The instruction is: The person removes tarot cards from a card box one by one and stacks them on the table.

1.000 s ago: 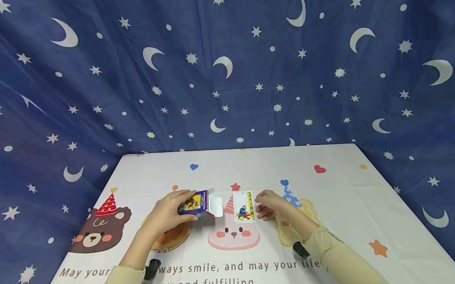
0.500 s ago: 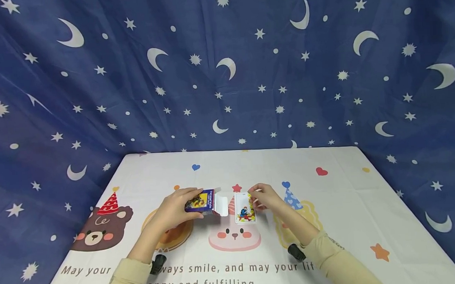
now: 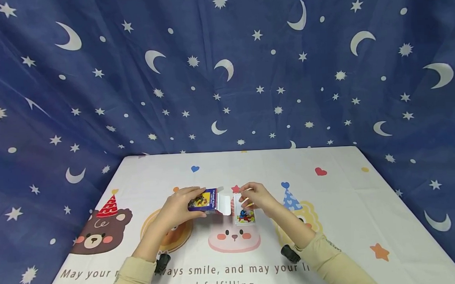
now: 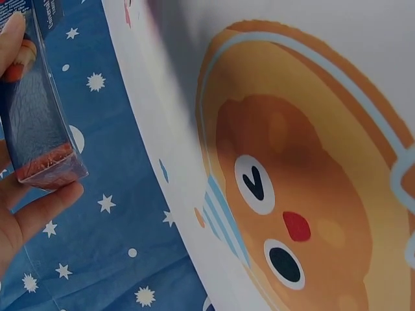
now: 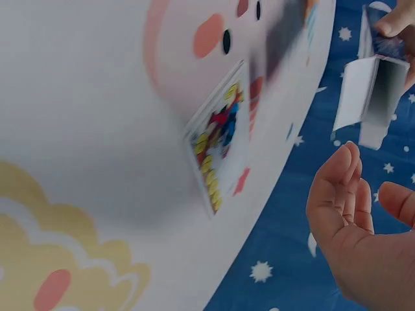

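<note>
My left hand (image 3: 178,207) grips a blue card box (image 3: 204,200) with a colourful picture on its front, thumb and fingers on opposite edges. In the right wrist view the box's white flap (image 5: 355,94) hangs open and the inside looks hollow. A stack of illustrated cards (image 3: 245,217) lies face up on the table just right of the box. Over the far end of the cards is my right hand (image 3: 257,196), covering part of them in the head view. From the right wrist, its fingers (image 5: 334,194) are loosely bent and nothing is between them.
A white tablecloth (image 3: 228,167) printed with animal faces, hearts and lettering covers the table. Behind it hangs a dark blue curtain (image 3: 196,118) with moons and stars. A black wrist device (image 3: 290,254) sits at the right sleeve.
My left hand has carried the box to the right, closer to the cards. My right hand has moved left from beside the cards to over them. The cards stay in place.
</note>
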{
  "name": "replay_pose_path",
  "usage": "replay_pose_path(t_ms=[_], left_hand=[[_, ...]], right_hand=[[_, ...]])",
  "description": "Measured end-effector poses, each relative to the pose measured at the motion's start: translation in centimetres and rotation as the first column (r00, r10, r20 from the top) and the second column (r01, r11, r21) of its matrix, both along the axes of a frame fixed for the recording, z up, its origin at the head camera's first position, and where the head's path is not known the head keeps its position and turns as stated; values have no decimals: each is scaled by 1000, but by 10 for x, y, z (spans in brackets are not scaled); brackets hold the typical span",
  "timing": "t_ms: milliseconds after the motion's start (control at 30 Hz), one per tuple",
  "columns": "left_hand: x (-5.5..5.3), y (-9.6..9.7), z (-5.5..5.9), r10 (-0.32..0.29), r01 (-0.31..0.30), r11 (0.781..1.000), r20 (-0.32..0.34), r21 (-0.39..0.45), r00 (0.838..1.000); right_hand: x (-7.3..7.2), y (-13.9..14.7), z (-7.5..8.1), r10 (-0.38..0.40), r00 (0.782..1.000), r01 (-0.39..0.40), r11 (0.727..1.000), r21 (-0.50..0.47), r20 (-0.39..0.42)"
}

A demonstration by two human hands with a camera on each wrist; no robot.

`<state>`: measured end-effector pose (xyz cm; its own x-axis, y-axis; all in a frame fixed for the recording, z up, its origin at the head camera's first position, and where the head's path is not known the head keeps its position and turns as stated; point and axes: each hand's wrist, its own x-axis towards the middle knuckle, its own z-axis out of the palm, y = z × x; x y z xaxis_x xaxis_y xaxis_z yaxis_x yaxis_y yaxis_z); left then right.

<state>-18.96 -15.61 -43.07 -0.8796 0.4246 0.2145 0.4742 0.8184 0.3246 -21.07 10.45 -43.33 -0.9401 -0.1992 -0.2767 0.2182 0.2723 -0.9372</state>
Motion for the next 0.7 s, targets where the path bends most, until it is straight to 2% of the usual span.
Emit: replay_pose_path(t_ms=[167,300,700], left_hand=[[-1,4,-1,3,-3,1000,-13,5,1000],[-1,8,0,7,-7,1000,0,22,1000],[-5,14,1,6,-7,998,4,61,1000]], right_hand=[[3,-8,4,14,1000,-14,1000,-19,-10],[4,-13,5,19,1000,-20,999,-32,-15],[1,-28,6,60,998,-61,994,-90,-15]])
